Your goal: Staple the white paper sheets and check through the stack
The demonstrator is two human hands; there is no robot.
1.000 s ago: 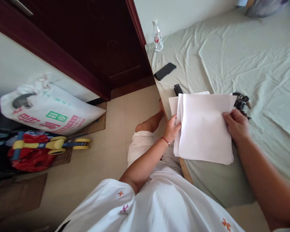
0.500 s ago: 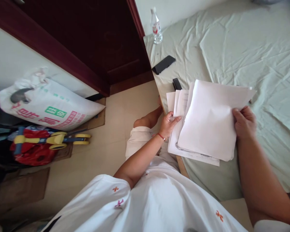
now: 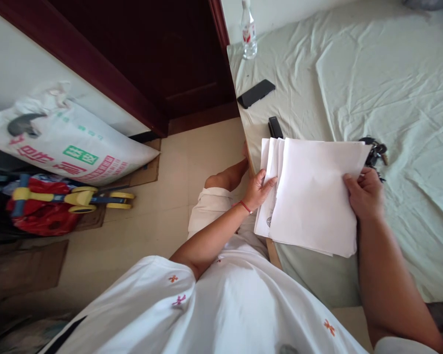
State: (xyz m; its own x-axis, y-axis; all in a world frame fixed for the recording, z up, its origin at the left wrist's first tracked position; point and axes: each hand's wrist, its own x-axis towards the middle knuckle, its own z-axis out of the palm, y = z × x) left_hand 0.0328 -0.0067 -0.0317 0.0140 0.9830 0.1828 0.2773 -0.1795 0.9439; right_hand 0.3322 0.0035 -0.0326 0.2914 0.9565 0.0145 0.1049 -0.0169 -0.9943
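Observation:
A loose stack of white paper sheets (image 3: 315, 196) is held up between both hands above the cloth-covered surface. My left hand (image 3: 258, 189), with a red string at the wrist, is closed on the stack's left edge, thumb on top. Several sheets fan out there, one bearing a round printed mark. My right hand (image 3: 365, 193) pinches the right edge, thumb on the blank top sheet and fingers partly hidden underneath. Just beyond that hand lies a bunch of keys (image 3: 375, 151). Past the stack's far left corner is a small black object (image 3: 275, 128).
A pale green cloth (image 3: 402, 98) covers the surface, carrying a black phone-like case (image 3: 256, 93) and a clear bottle (image 3: 248, 34). On the floor at left stand a large white sack (image 3: 92, 147) and a yellow-and-blue wheeled toy (image 3: 81, 197). A dark red door (image 3: 162, 54) is behind.
The top sheets have moved slightly left and lie more evenly over the stack. My right hand has shifted a little left, uncovering the keys. The whole view has tilted slightly.

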